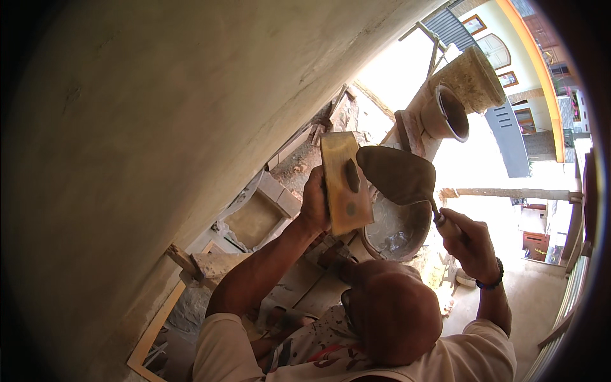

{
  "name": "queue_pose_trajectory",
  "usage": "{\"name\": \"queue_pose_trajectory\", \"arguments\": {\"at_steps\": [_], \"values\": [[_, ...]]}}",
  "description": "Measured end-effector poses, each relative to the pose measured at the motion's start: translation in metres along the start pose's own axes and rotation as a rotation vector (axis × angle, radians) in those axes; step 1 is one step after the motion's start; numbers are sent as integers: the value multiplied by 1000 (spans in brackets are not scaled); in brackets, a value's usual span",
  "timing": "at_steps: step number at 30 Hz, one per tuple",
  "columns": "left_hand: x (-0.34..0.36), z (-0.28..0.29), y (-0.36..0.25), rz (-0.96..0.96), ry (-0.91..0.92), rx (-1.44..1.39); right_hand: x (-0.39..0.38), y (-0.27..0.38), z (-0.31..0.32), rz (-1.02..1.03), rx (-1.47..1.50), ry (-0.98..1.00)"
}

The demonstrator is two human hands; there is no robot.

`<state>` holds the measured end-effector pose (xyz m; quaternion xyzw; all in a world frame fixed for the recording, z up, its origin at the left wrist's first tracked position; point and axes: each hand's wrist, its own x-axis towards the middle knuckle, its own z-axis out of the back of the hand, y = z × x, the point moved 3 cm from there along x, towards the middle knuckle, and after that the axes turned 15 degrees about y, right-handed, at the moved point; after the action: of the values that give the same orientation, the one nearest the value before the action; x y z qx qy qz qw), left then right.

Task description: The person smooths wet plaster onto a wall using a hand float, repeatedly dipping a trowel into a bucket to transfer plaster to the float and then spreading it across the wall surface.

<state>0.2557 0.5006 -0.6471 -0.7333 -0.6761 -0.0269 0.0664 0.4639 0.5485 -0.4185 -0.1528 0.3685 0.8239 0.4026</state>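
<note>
Fingers [320,191] of the left hand [315,202] are curled tight around the left edge of a wooden float [345,184]. They hold the yellowish board upright, with its broad face toward the camera. How the hand grasps the back of the board cannot be seen. Two grey dabs of mortar sit on the float's face, one long and one round.

The right hand [470,243] is closed in a full fist around the handle [443,223] of a trowel [396,175], and only the handle's upper end shows above the knuckles. A dark beaded bracelet [490,281] circles that wrist. The trowel's blade is dark and coated with mortar. It reaches up and to the left from the fist, and its pointed end meets the right edge of the float near the long dab. Whether it presses on the board or only overlaps it cannot be told. The two tools come together between the hands, with the float just left of the blade and the right fist lower and well to the right.

Directly below the tools stands a round bucket [400,232] with wet grey mortar in it. A plastered wall [146,127] fills the left side of the view. At the upper right, a small pot [445,114] and a larger crusted tub [471,77] rest on a post. A head [394,312] and white-shirted shoulders [484,353] take up the lower edge.
</note>
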Motion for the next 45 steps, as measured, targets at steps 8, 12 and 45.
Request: {"name": "queue_pose_trajectory", "arguments": {"at_steps": [8,12,45], "values": [[17,-9,9,-200,-89,43,6,5,-24,-23,331,-72],[26,-4,11,-295,-118,165,20,5,-44,69,175,-161],[10,-45,-4,58,232,-289,102,-40,-79,558,-159,-717]]}}
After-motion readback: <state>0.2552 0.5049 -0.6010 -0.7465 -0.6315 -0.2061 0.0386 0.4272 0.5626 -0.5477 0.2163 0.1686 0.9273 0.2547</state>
